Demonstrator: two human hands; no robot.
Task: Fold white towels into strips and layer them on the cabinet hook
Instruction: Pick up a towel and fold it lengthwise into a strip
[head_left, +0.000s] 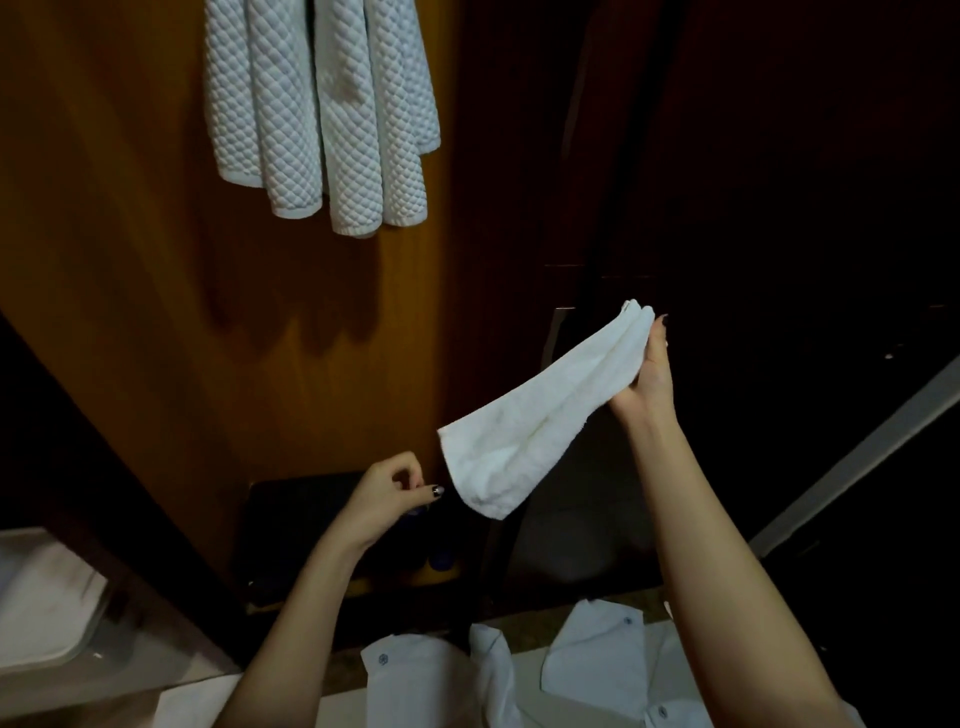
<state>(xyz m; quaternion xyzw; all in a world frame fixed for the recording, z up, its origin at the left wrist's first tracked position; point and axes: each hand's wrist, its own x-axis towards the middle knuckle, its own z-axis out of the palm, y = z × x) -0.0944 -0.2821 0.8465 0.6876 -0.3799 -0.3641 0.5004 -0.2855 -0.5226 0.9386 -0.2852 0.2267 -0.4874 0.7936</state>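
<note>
**A:** What sits on your far left?

**B:** Low in the corner lies a white cloth (41, 597), too blurred to say more. Right of it, the wooden cabinet panel (130, 260) carries the hanging towels (322, 114). These are several quilted white strips layered over one another. Their tops are cut off by the upper edge, so what they hang from is out of sight.

**A:** And your left hand?

**B:** Your left hand (387, 499) is raised before the lower part of the panel, above a dark tray (291, 519). Its fingers are curled in toward the thumb with nothing between them. It is just beside the lower end of the towel you are working on, but apart from it.

**A:** Where is that towel?

**B:** The folded towel (540, 410) is in the air, a long narrow strip slanting from lower left to upper right against the dark area beside the panel. Its lower end hangs free.

**A:** Your right hand?

**B:** Your right hand (647, 374) grasps the upper end of the strip. The cloth lies across your palm with the fingers wrapped behind it. Farther right, a grey rail (857, 457) runs diagonally. At the bottom, your white shirt (441, 686) shows between your forearms.
</note>
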